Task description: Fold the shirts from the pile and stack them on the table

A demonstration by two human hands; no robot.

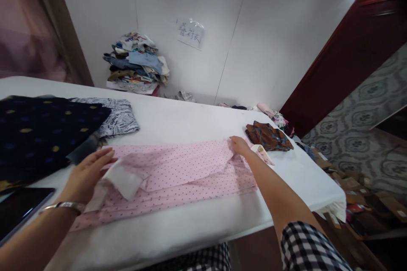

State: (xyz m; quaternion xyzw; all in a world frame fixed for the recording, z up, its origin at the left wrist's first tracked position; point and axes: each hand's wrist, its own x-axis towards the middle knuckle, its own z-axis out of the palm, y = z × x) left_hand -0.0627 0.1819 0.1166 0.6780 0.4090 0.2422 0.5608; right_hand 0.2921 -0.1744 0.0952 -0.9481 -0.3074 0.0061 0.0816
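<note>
A pink shirt (187, 165) with small dark dots lies lengthwise along the front of the white table, partly folded and a little creased. My left hand (87, 173), with a silver bracelet at the wrist, has its fingers closed on the shirt's left end. Beside those fingers a white cuff or collar piece (124, 180) lies turned over the pink cloth. At the far edge, toward the right end, my right hand (240, 146) pinches the fabric. A pale patterned piece (262, 154) shows just beyond my right forearm; its link to the shirt is unclear.
Folded brown cloth (269, 135) rests right of the shirt. Dark spotted cloth (47, 131) and newsprint-patterned cloth (119, 116) lie left, near a dark flat device (22, 207). Behind the white table (187, 120) stands a clothes pile (136, 61). Boxes (359, 190) sit below right.
</note>
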